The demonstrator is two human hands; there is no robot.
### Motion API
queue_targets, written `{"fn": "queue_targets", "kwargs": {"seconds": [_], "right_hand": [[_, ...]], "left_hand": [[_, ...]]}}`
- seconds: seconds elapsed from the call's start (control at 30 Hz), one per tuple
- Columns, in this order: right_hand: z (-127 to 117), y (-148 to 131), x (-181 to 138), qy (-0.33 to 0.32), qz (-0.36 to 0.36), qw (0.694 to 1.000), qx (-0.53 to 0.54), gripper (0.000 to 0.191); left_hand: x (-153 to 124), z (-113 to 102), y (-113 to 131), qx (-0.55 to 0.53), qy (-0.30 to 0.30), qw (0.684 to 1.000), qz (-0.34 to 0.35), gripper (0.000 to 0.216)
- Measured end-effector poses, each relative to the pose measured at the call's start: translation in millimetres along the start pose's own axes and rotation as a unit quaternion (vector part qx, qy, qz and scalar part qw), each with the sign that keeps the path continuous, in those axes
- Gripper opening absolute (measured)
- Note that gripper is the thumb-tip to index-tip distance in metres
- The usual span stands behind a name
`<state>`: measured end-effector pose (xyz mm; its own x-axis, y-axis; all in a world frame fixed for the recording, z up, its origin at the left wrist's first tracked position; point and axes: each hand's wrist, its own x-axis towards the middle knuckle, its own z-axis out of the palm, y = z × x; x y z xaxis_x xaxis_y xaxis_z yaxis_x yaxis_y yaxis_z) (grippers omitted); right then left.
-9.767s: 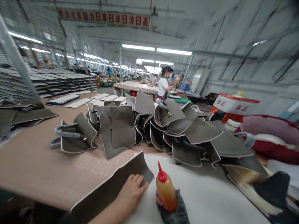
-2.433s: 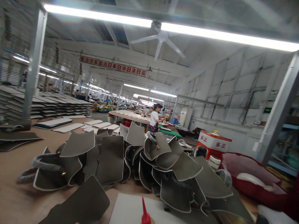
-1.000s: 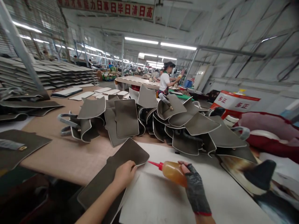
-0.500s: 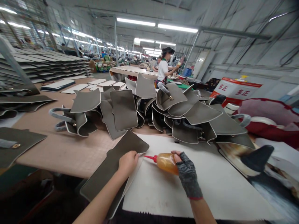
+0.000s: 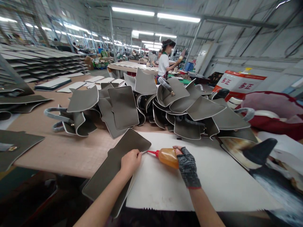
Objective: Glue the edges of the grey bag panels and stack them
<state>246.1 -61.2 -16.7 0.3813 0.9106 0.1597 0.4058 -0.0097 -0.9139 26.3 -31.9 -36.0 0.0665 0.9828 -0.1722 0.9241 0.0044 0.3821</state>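
Lower centre: my L hand [image 5: 130,161] pinches the grey panel [image 5: 111,170] edge on the table [image 5: 66,151]. R hand [image 5: 187,165] is clamped on the glue bottle [image 5: 167,157], nozzle at that edge. I'd say gluing's barely begun; most of the edge is left.

Long fluorescent tubes [image 5: 132,11] light a big workshop with pale grey walls [image 5: 248,41] and steel posts [image 5: 110,31]. Racks [image 5: 42,61] of stacked sheets line the left, and a far table [image 5: 127,66] stands beyond the brown table [image 5: 66,151].
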Motion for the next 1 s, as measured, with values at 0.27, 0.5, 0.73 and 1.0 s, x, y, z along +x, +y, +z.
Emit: {"fn": "queue_targets", "kwargs": {"seconds": [0.27,0.5,0.73,1.0], "right_hand": [[0,5,6,0.005,0.014,1.000,0.000,0.034],[-1,2,6,-0.001,0.015,1.000,-0.014,0.033],[-2,-1,2,-0.025,0.060,0.997,0.030,0.035],[-1,4,-13,-0.055,0.077,0.995,0.038,0.033]], "left_hand": [[-3,-4,3,0.006,-0.014,1.000,-0.005,0.031],[0,0,1,0.010,-0.001,1.000,0.006,0.031],[-2,-3,4,0.016,-0.011,1.000,-0.001,0.032],[-1,2,0,0.014,0.004,1.000,0.011,0.032]]}}
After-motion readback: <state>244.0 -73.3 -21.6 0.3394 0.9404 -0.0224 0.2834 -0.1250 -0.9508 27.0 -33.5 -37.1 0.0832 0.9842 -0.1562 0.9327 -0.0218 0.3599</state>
